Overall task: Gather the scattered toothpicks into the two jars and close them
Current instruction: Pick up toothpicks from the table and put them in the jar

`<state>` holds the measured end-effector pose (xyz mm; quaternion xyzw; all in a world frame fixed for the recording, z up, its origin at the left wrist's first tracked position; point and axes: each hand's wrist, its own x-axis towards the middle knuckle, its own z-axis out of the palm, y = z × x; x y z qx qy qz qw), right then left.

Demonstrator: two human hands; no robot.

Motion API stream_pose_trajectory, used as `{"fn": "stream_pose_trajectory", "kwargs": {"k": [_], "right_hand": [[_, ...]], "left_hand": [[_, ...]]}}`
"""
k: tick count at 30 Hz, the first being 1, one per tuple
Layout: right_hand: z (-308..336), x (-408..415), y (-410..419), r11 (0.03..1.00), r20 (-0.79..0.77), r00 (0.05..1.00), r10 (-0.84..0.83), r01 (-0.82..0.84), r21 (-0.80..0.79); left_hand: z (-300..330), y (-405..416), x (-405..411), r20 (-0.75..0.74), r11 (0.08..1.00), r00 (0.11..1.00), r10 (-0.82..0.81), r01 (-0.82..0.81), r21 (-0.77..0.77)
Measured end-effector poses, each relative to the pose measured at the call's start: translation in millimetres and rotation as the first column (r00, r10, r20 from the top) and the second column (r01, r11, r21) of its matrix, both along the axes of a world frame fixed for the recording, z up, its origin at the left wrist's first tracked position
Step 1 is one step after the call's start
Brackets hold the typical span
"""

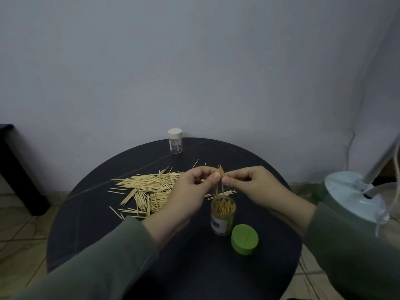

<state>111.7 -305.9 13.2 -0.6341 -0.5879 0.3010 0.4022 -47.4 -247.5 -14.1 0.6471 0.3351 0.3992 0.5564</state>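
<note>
A pile of scattered toothpicks [149, 188] lies on the round dark table [91, 239], left of centre. An open clear jar [223, 215] partly filled with toothpicks stands near the front right, its green lid [244, 239] lying beside it. My left hand [190, 191] and my right hand [255, 187] pinch a small upright bundle of toothpicks [220, 176] together just above that jar's mouth. A second clear jar [175, 140] with a white lid on stands at the table's far edge, nearly empty.
A pale green and white appliance [355, 198] with a cord stands right of the table. Dark furniture [13, 165] is at the left by the wall. Tiled floor surrounds the table.
</note>
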Motion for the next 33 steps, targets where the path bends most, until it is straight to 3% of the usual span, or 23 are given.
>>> {"fn": "stream_pose_trajectory", "kwargs": {"k": [4, 8, 16, 21, 26, 33], "right_hand": [[-6, 2, -3, 0.999, -0.085, 0.996, 0.0, -0.003, -0.037], [-15, 5, -5, 0.996, -0.117, 0.993, 0.015, -0.025, -0.083], [-18, 3, -8, 0.986, -0.323, 0.946, 0.01, 0.045, 0.161], [-26, -1, -7, 0.996, -0.372, 0.928, 0.02, 0.015, 0.091], [-35, 1, -3, 0.997, -0.281, 0.959, 0.031, -0.051, -0.065], [-27, 14, 0, 0.983, -0.08, 0.993, 0.082, -0.095, -0.16]], "left_hand": [[-3, 5, -3, 0.01, 0.994, 0.996, -0.094, 0.094, -0.059], [-5, 13, -10, -0.126, 0.975, 0.968, -0.215, 0.221, 0.032], [-3, 16, -13, -0.246, 0.923, 0.964, -0.099, 0.181, 0.339], [-2, 25, -21, -0.364, 0.901, 0.925, -0.105, 0.244, 0.36], [-5, 32, -25, -0.409, 0.905, 0.893, -0.191, 0.321, 0.28], [-6, 33, -28, -0.519, 0.867, 0.81, -0.273, 0.441, 0.233]]}}
